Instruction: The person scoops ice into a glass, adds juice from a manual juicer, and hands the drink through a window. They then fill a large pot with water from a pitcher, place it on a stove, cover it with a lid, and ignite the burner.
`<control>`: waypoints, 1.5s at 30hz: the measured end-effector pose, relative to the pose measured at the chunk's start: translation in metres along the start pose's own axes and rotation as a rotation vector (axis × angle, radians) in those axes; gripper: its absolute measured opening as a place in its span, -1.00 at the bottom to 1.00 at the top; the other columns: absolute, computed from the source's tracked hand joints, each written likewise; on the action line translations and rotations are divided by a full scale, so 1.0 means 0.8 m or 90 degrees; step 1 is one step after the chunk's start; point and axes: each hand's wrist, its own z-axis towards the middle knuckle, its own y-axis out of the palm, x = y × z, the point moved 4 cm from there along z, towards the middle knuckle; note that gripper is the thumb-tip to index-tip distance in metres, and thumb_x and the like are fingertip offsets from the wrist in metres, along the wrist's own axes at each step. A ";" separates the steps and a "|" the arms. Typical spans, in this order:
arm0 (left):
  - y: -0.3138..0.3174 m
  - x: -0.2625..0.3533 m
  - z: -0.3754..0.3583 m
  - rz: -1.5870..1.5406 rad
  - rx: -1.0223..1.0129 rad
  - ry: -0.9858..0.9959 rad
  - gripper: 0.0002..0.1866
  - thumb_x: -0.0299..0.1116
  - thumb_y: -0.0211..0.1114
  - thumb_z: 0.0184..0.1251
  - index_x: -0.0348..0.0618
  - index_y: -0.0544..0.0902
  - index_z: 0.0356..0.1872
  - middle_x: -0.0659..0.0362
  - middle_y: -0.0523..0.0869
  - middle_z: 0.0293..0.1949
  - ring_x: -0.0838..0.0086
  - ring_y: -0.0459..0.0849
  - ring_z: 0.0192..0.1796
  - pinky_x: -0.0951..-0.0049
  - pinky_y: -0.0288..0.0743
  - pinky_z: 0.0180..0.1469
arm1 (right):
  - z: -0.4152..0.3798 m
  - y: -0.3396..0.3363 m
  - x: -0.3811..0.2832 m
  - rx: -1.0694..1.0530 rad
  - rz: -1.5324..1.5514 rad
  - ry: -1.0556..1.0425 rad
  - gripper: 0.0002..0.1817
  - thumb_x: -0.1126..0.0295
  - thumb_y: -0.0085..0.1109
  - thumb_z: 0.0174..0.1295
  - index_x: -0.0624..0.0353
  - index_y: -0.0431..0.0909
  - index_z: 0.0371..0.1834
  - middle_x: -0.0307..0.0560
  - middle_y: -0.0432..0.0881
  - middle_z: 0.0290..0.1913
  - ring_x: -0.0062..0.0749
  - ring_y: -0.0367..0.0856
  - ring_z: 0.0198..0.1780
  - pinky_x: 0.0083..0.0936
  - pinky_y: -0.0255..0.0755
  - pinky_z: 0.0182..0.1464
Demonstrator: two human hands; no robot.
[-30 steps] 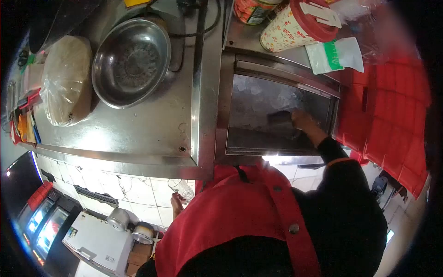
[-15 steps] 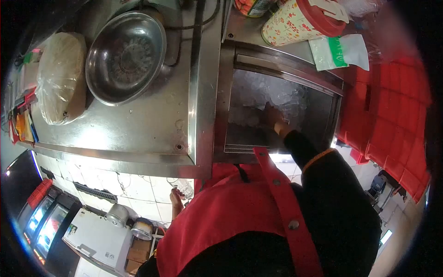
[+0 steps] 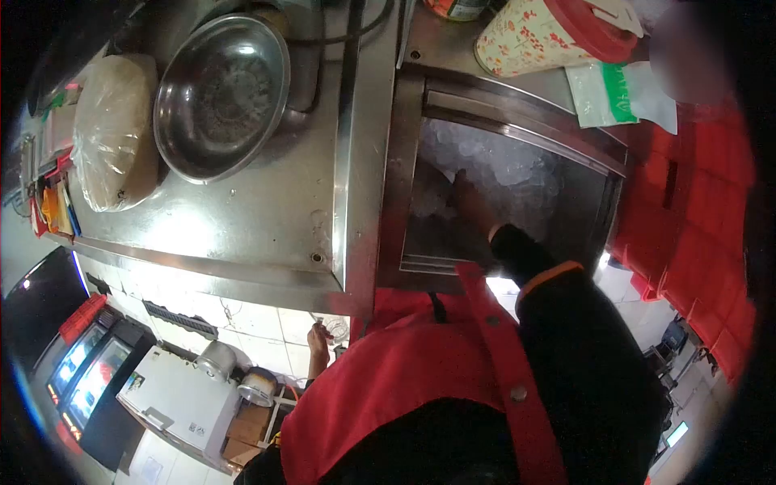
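My right hand (image 3: 472,204) reaches down into a steel-framed ice bin (image 3: 525,129), low among the ice cubes (image 3: 505,162). Its thumb points up and the other fingers look curled in the dim light. A dark shape with ice beside it lies just left of these fingers; I cannot tell what they hold. Low at my left side, beyond the counter edge, my left hand (image 3: 318,343) is closed around a clear glass (image 3: 338,328), partly hidden by the counter and my red apron (image 3: 396,364).
A steel bowl (image 3: 222,97) and a plastic bag of pale contents (image 3: 117,133) rest on the steel counter (image 3: 267,218). Behind the bin stand a floral tumbler (image 3: 525,36) and a green-white packet (image 3: 606,93). Red crates (image 3: 695,218) are at right. A white chest freezer (image 3: 178,400) stands lower left.
My right hand has shifted slightly left and nearer within the ice bin. The left hand still holds the glass, now more upright at my side. The whole view has turned a little.
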 end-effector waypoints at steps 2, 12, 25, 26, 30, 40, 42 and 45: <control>0.008 0.010 -0.006 0.027 -0.025 0.038 -0.53 0.00 -0.09 0.23 -0.30 0.46 -0.44 0.22 0.37 -0.66 0.51 0.38 -0.63 0.51 0.34 -0.59 | 0.014 -0.018 0.015 -0.087 0.097 0.067 -0.39 0.32 -0.05 0.07 0.49 0.03 0.12 0.31 0.47 -0.20 0.02 0.51 -0.21 -0.20 0.40 -0.25; -0.012 -0.012 -0.019 0.038 -0.065 0.014 -0.52 0.02 -0.13 0.25 -0.24 0.47 -0.48 0.28 0.32 -0.71 0.61 0.28 -0.69 0.56 0.24 -0.65 | 0.044 -0.049 0.030 -0.471 0.084 0.124 -0.28 0.22 0.14 -0.05 0.26 0.06 0.16 0.23 0.46 -0.11 0.13 0.44 -0.09 -0.18 0.35 -0.11; -0.064 -0.040 -0.071 0.161 -0.115 0.091 -0.62 -0.07 0.00 0.21 -0.22 0.44 -0.54 0.33 0.30 -0.77 0.57 0.29 -0.72 0.51 0.21 -0.68 | 0.004 -0.021 0.073 -0.346 0.386 0.044 -0.40 0.37 0.05 -0.02 0.27 0.15 0.15 0.28 0.38 -0.02 0.07 0.43 -0.06 -0.19 0.35 -0.08; -0.065 -0.026 -0.085 0.238 -0.108 0.149 -0.62 -0.07 0.00 0.20 -0.22 0.44 -0.55 0.33 0.30 -0.77 0.57 0.30 -0.72 0.50 0.20 -0.68 | 0.005 -0.022 0.078 -0.341 0.424 0.041 -0.42 0.39 0.03 -0.01 0.25 0.16 0.14 0.30 0.40 -0.04 0.09 0.46 -0.10 -0.17 0.37 -0.11; -0.060 0.068 -0.151 0.730 0.002 0.612 -0.63 -0.09 0.03 0.19 -0.22 0.43 -0.57 0.34 0.29 -0.77 0.56 0.30 -0.72 0.50 0.19 -0.69 | -0.011 -0.068 0.072 -0.441 0.720 0.308 -0.46 0.46 0.05 -0.03 0.29 0.22 0.10 0.23 0.47 -0.12 -0.02 0.57 -0.33 -0.24 0.46 -0.38; -0.056 0.338 -0.292 0.200 -0.117 0.351 -0.60 -0.25 -0.01 0.21 -0.16 0.28 -0.81 0.28 0.27 -0.80 0.60 0.19 -0.76 0.55 0.01 -0.69 | -0.016 -0.149 0.068 -0.505 0.661 0.290 -0.51 0.47 0.06 -0.10 0.40 0.30 -0.02 0.05 0.53 -0.52 -0.38 0.51 -0.68 -0.51 0.40 -0.69; -0.019 0.402 -0.327 0.038 -0.194 0.442 -0.59 -0.32 -0.11 0.25 -0.20 0.25 -0.81 0.22 0.24 -0.80 0.62 0.10 -0.76 0.58 -0.06 -0.70 | -0.022 -0.188 0.077 -0.488 0.673 0.322 -0.49 0.47 0.05 -0.10 0.40 0.27 0.01 0.00 0.52 -0.53 -0.40 0.51 -0.67 -0.54 0.38 -0.70; 0.025 0.455 -0.342 0.083 -0.296 0.557 -0.80 -0.46 -0.06 0.26 -0.25 0.34 -0.58 0.23 0.24 -0.67 0.62 0.17 -0.68 0.60 0.00 -0.69 | -0.034 -0.273 0.075 -0.384 0.700 0.220 -0.48 0.46 0.01 -0.10 0.36 0.26 0.03 -0.05 0.51 -0.55 -0.45 0.49 -0.67 -0.59 0.34 -0.71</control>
